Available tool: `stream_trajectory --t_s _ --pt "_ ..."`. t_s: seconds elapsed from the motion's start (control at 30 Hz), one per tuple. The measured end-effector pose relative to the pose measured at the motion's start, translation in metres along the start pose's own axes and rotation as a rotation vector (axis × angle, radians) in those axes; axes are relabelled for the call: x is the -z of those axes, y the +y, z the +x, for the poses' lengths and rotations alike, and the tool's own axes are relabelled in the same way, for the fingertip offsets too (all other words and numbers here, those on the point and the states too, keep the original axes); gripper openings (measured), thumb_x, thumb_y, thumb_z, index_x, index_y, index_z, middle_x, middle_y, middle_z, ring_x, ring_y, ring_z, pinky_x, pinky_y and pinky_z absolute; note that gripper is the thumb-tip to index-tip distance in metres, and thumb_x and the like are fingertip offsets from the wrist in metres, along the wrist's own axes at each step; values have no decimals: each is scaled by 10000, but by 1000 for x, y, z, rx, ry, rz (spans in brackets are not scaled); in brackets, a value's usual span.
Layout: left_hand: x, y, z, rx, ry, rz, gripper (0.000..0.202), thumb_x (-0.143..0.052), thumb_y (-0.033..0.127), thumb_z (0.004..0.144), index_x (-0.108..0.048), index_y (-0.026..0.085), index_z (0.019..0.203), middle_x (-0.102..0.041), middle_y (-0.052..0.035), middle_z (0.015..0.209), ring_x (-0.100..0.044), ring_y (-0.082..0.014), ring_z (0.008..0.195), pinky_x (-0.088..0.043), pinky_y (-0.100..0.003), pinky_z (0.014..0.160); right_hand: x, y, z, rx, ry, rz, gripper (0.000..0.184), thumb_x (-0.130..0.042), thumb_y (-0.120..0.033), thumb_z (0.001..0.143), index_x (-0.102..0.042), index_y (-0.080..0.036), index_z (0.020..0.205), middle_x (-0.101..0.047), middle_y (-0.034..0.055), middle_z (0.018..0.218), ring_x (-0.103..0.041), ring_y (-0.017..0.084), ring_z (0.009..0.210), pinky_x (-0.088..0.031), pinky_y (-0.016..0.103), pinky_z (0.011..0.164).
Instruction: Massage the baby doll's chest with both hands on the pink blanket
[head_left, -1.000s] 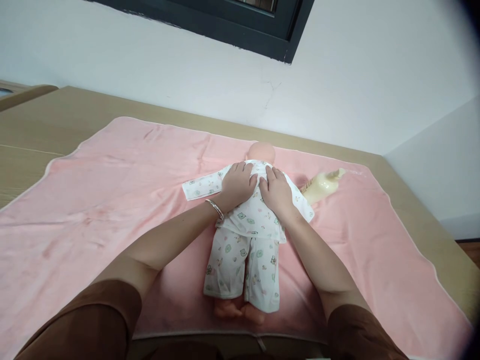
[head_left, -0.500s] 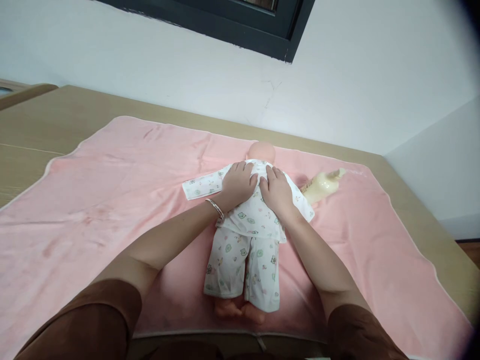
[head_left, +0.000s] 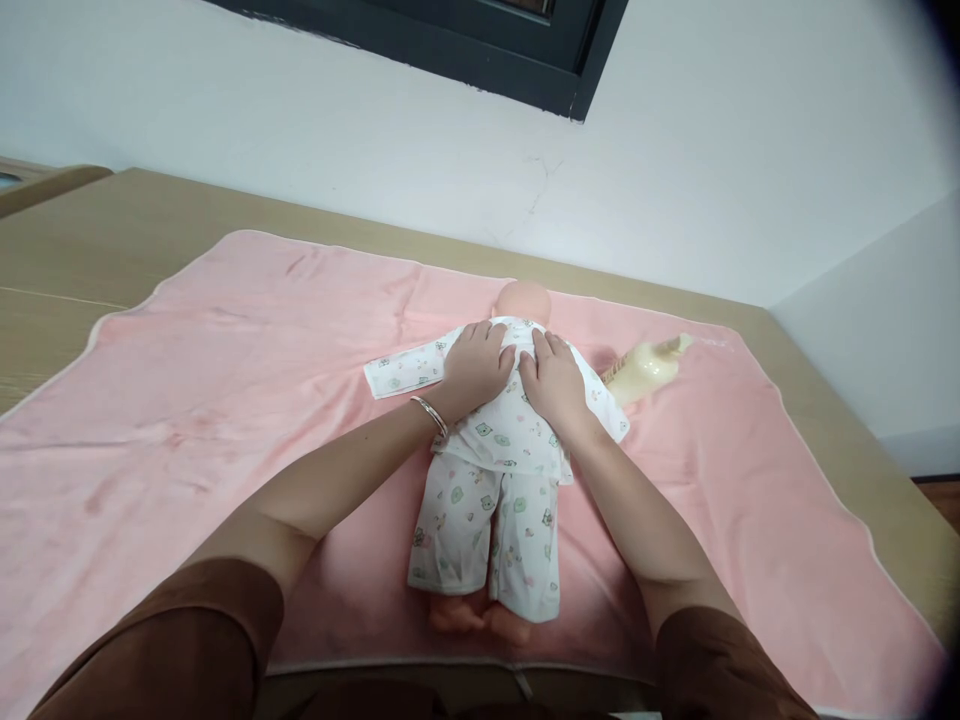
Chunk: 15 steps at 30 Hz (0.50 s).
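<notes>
A baby doll (head_left: 491, 445) in a white printed top and matching trousers lies on a pink blanket (head_left: 300, 310), its head away from me and its bare feet toward me. It seems to be face down; no face shows. My left hand (head_left: 480, 367) rests flat on the left side of its upper back, fingers stretched out. On the other side of the upper back lies my right hand (head_left: 553, 378), also flat and open. The thumbs are close together but apart. A silvery bracelet (head_left: 430, 416) circles my left wrist.
Right of the doll, by its sleeve, a cream-coloured bottle (head_left: 646, 368) lies on its side. The blanket covers much of a wooden table (head_left: 180, 205). Behind it stands a white wall (head_left: 420, 160) with a dark frame (head_left: 517, 75).
</notes>
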<state>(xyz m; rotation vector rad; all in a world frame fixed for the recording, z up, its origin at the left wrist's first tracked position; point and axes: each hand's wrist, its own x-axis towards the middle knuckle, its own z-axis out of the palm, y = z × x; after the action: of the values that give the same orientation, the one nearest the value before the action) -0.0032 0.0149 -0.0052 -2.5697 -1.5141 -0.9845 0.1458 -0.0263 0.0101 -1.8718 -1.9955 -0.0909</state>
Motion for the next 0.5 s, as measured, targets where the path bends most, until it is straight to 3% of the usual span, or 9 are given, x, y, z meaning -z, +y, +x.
stream_trajectory --t_s 0.5 --pt "1 0 1 8 -16 -31 297 -431 295 984 -610 140 1164 -653 -150 1153 -571 -302 1092 -470 -436 982 -1 0 -1 0 0 3 590 -333 -366 1014 -472 -31 1479 -526 263 1472 -461 380 1395 -360 552 1157"
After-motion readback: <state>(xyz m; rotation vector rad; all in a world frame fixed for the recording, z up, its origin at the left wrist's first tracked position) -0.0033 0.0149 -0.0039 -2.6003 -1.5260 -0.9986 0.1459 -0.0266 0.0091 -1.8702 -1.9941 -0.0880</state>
